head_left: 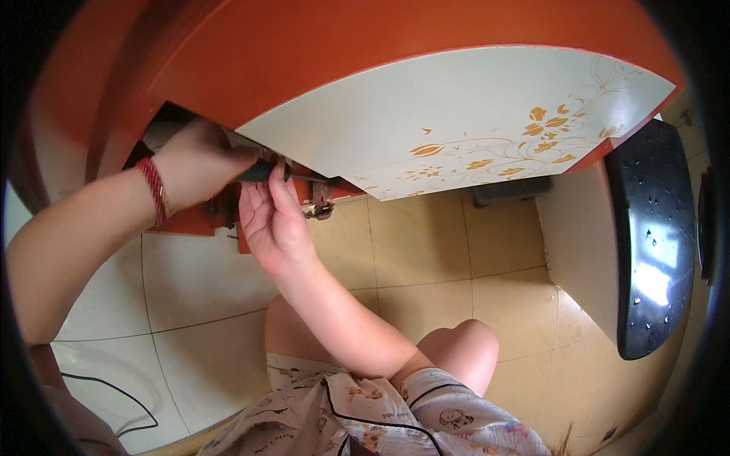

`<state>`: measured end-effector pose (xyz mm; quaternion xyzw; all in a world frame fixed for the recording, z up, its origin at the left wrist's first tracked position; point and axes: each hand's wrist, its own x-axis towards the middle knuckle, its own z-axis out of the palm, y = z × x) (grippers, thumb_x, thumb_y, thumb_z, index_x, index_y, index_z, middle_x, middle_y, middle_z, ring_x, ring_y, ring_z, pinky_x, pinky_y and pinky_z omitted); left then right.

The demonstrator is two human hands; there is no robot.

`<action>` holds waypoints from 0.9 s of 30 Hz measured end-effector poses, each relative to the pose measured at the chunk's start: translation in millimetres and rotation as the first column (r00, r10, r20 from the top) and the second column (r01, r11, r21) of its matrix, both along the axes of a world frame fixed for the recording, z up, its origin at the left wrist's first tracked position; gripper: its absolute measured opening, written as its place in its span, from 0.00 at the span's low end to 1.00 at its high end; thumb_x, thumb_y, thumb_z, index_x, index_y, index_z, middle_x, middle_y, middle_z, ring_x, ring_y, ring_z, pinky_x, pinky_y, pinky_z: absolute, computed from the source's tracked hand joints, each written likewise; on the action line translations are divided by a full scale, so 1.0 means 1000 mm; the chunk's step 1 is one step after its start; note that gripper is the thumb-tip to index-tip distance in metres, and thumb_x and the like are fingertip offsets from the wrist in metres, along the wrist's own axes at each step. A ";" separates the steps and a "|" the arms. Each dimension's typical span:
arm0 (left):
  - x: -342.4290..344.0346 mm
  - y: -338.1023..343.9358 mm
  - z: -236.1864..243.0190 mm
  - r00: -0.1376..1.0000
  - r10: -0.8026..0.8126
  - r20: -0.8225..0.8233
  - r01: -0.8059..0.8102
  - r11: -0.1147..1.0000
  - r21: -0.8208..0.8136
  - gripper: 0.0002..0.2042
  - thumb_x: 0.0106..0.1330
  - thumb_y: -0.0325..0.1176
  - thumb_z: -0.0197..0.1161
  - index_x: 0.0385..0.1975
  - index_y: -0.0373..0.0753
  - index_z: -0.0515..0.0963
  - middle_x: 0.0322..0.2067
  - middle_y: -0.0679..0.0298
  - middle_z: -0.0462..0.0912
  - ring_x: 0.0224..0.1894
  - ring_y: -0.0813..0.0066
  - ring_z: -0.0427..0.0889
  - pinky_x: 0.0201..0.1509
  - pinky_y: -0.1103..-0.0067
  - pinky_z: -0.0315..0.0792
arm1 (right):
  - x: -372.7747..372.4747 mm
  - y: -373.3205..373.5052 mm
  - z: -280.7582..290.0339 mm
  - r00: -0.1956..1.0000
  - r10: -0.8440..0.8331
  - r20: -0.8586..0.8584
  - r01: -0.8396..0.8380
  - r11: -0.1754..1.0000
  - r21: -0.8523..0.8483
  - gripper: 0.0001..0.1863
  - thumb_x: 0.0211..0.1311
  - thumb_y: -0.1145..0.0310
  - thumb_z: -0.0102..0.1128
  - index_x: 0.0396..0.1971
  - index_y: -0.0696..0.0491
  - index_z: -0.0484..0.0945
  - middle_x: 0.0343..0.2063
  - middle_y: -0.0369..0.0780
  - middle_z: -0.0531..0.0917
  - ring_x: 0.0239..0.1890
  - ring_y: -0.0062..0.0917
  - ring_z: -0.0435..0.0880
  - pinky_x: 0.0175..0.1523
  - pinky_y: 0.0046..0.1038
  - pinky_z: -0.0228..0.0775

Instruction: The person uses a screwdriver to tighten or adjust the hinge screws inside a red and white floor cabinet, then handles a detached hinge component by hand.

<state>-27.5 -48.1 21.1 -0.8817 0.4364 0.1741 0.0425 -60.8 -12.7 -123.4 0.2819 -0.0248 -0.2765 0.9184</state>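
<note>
My left hand (196,163), with a red braided bracelet at its wrist, reaches into an opening under an orange-red panel (357,26), its fingers blurred and closed round a dark-handled tool (258,172) that looks like a screwdriver. My right hand (272,224) is palm up just below, fingers curled, thumb raised against the tool. Beside them a metal fitting, possibly a hinge (321,207), sits at the opening's edge. A white panel with orange floral print (456,106) slopes above and to the right. The inside of the opening is mostly dark and partly hidden by my hands.
A black glossy surface with water drops (650,235) tops a pale side panel (574,235) at the right. A dark grey object (509,190) lies behind the white panel. My knees are over the tiled floor (411,243); a black cable (129,399) lies at lower left.
</note>
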 end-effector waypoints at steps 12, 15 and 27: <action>0.004 0.002 0.008 0.406 -0.893 0.194 0.771 0.448 0.452 0.15 0.46 0.35 0.60 0.35 0.39 0.73 0.38 0.57 0.75 0.41 0.60 0.72 0.45 0.72 0.66 | -0.005 -0.003 -0.010 0.995 -0.096 0.019 0.097 0.995 -0.029 0.10 0.58 0.68 0.48 0.39 0.52 0.66 0.37 0.34 0.73 0.42 0.17 0.71 0.48 0.18 0.63; 0.005 0.003 0.000 0.412 -0.857 0.311 0.873 0.468 0.134 0.14 0.46 0.36 0.59 0.34 0.39 0.74 0.34 0.59 0.77 0.38 0.61 0.74 0.44 0.71 0.67 | -0.010 -0.006 0.001 0.997 -0.066 0.033 0.068 0.997 -0.035 0.08 0.59 0.66 0.47 0.36 0.52 0.66 0.34 0.32 0.72 0.39 0.16 0.71 0.49 0.19 0.63; -0.001 -0.008 -0.002 0.786 0.618 -0.032 -0.610 0.782 0.128 0.10 0.54 0.40 0.54 0.30 0.41 0.72 0.15 0.67 0.70 0.14 0.80 0.66 0.13 0.83 0.57 | 0.000 -0.009 -0.001 0.991 -0.050 0.122 0.052 0.999 -0.011 0.11 0.58 0.72 0.47 0.41 0.47 0.64 0.41 0.30 0.69 0.45 0.18 0.68 0.55 0.22 0.58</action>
